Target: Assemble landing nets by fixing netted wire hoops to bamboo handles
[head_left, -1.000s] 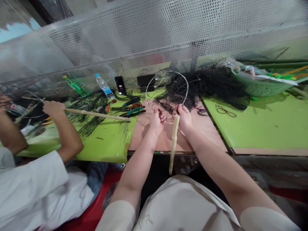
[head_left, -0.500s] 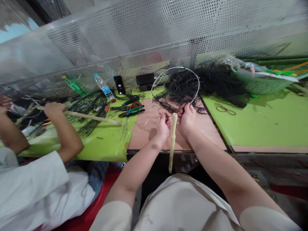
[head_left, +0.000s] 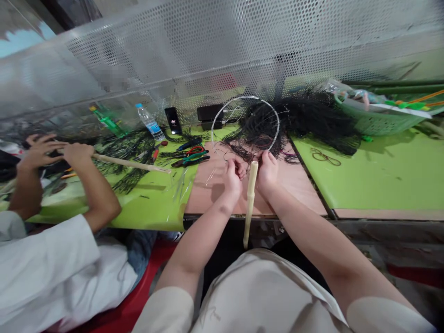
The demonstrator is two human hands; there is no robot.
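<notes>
My right hand point(head_left: 268, 170) is closed at the lower right end of a large pale hoop point(head_left: 278, 122), which stands tilted up over the table. Curled fingers on my left hand point(head_left: 234, 176) hide whatever they pinch; a thin dark strand point(head_left: 227, 155) loops just above them. Between my wrists a bamboo stick point(head_left: 250, 199) stands upright, its lower end down past the table edge by my lap. Behind the hoop lies a heap of black stringy fibre point(head_left: 298, 118).
To the left, a co-worker's hand point(head_left: 79, 155) grips another bamboo stick point(head_left: 132, 163). Pliers point(head_left: 190, 159), a water bottle point(head_left: 151, 124), a green bottle point(head_left: 109, 122) and a phone point(head_left: 172, 121) are near the perforated screen point(head_left: 215, 41). A green basket point(head_left: 381, 121) stands at right.
The hoop has shifted a little left, along with my right hand. My hands are slightly farther apart. The co-worker's farther hand has come up with fingers spread beside their stick.
</notes>
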